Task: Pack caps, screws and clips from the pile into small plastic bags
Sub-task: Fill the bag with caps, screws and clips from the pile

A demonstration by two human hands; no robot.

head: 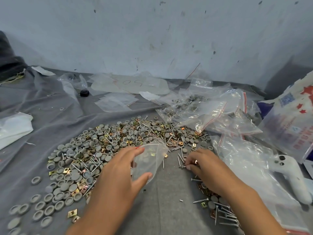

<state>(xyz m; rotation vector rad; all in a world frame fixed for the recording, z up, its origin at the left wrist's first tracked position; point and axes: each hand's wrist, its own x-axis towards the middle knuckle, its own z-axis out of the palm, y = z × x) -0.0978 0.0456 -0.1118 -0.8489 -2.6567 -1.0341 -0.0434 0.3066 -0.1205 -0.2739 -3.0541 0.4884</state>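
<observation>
A broad pile (pixel 108 145) of grey round caps, silver screws and brass-coloured square clips lies on grey cloth. My left hand (pixel 122 168) holds a small clear plastic bag (pixel 150 158) between thumb and fingers, just in front of the pile. A few small parts show through the bag. My right hand (pixel 201 161) is curled over loose screws (pixel 182 162) on the cloth, its fingertips pinching small parts. More screws, caps and clips (pixel 218 207) lie under my right forearm.
Filled zip bags (pixel 203 109) are heaped at the back right, and empty bags (pixel 116 100) lie behind the pile. A white handheld controller (pixel 291 177) rests on plastic at the right. A printed bag (pixel 291 119) stands far right. The wall is close behind.
</observation>
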